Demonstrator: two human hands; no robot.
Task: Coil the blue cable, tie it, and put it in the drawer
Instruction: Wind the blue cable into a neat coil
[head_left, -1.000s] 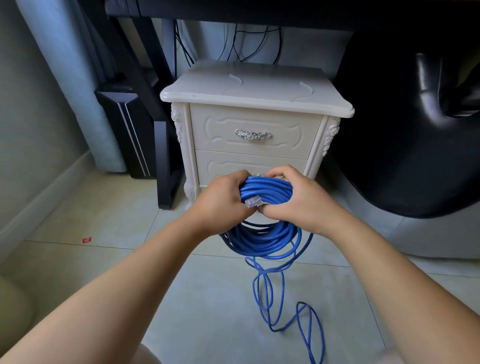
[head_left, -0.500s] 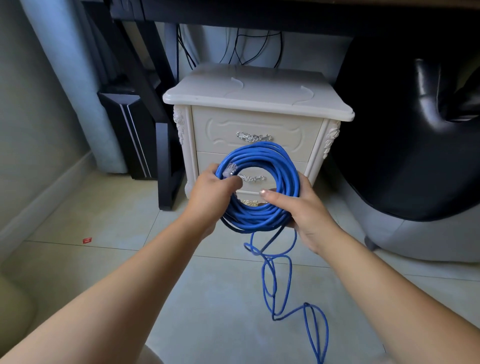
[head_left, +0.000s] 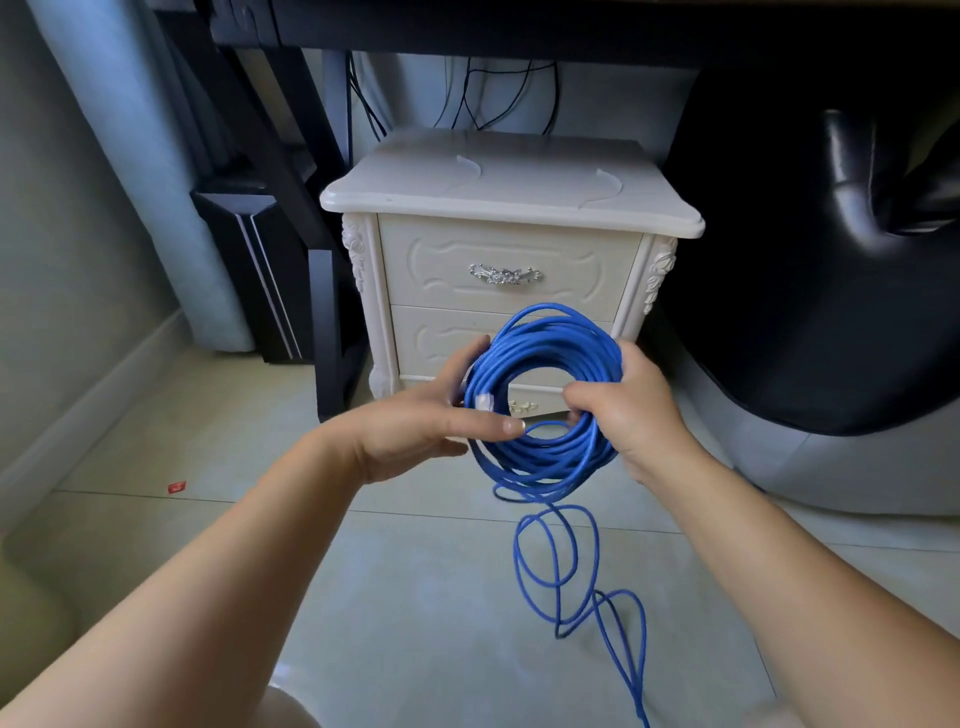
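In front of the nightstand (head_left: 511, 208), the right hand (head_left: 631, 415) clamps the blue cable (head_left: 545, 358) coil; the left hand (head_left: 415, 426) hangs released. The tail on the floor (head_left: 415, 597) could snag and spill loops.

A black glossy leather chair (head_left: 810, 291) stood to the right on the pale tiled floor (head_left: 415, 597). A black computer tower with 2 thin white stripes (head_left: 260, 280) stood at the left, beside a black desk leg (head_left: 327, 322). Thin black wires (head_left: 498, 93) hung behind. A small red scrap (head_left: 176, 487) lay on the tiles.
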